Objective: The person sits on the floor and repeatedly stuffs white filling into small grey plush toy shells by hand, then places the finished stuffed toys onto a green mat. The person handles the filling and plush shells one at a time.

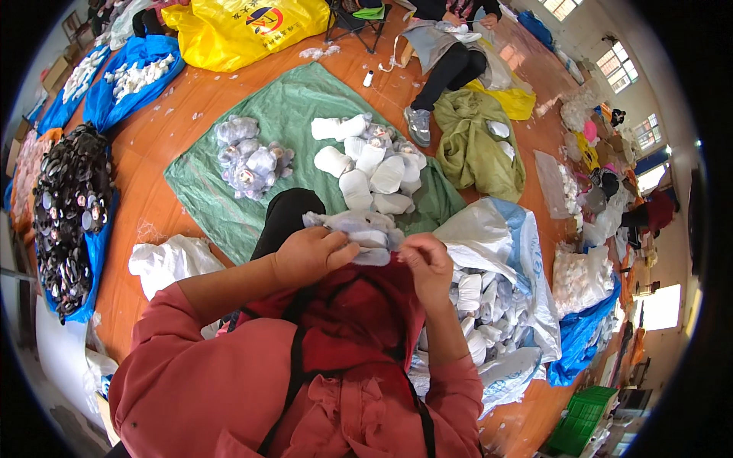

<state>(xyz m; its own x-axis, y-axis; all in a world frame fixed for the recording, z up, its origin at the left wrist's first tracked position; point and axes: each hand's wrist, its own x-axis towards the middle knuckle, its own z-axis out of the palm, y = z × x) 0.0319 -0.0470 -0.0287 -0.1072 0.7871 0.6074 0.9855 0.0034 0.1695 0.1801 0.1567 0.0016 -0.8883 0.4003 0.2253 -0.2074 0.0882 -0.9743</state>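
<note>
A light grey plush toy piece (359, 223) rests over my lap, on the dark red apron (366, 305). My left hand (313, 250) presses it from the left, fingers curled onto the fluffy fabric. At its right end my right hand (427, 263) is closed in a pinch; whatever sits between those fingertips is too small to make out. In front of my knee, a heap of white and grey stuffed pieces (370, 164) lies on a green woven sheet (305, 99). A smaller heap of grey plush toys (250, 162) lies left of it.
Right of my lap an open white sack (538, 305) holds many grey-white stuffed pieces. Black plush pieces (72, 206) fill a blue sheet at far left. A large yellow bag (229, 34) lies ahead; a seated person (450, 65) works beyond the sheet. A green crate (584, 420) stands lower right.
</note>
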